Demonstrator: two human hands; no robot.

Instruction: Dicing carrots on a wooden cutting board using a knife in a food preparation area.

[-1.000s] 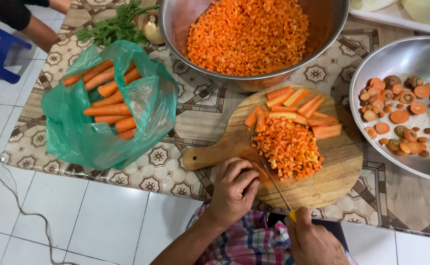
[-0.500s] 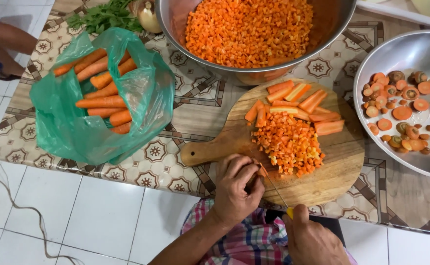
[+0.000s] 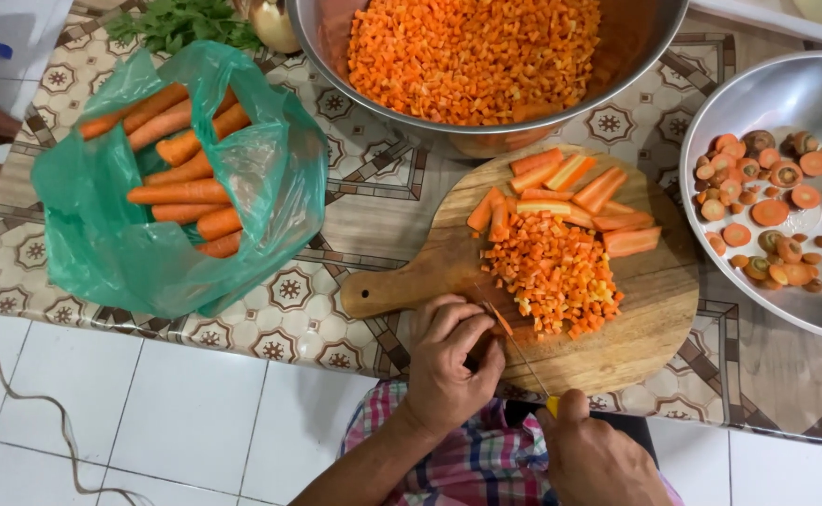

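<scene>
carrot strip [image 3: 498,319] — pinned by our left hand [image 3: 450,361] on the cutting board [image 3: 636,328], long axis toward us; right hand [image 3: 591,450] grips knife [image 3: 523,354] — just right.

A left hand [image 3: 448,361] pinches a carrot strip [image 3: 498,319] on a round wooden cutting board [image 3: 645,319]. Just right of that grip, the right hand [image 3: 594,459] holds a knife [image 3: 523,361]. Beyond the grip lies diced carrot [image 3: 552,272]; far left, a green bag of carrots [image 3: 177,178] sits on the tabletop [image 3: 373,206].
</scene>
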